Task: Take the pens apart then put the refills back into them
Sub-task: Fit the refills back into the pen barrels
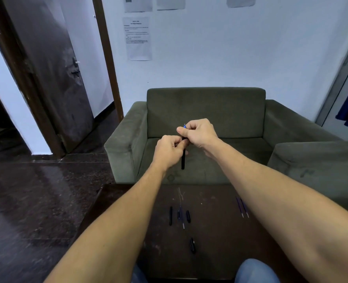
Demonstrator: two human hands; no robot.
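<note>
Grips (170,149) (197,131) on pen (183,162); refills (243,207) on table (214,233)

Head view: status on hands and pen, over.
Left hand, right hand both grip black pen. Blue refill end shows at top. Pen parts, two refills on table. Nothing in the way.

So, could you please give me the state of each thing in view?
Pen: held upright in the air, blue tip showing on top.
Left hand: grips the pen's barrel.
Right hand: pinches the pen's top end.
Two refills: lying side by side on the table.
Black parts: lying separate on the table.
Door: open.
</note>
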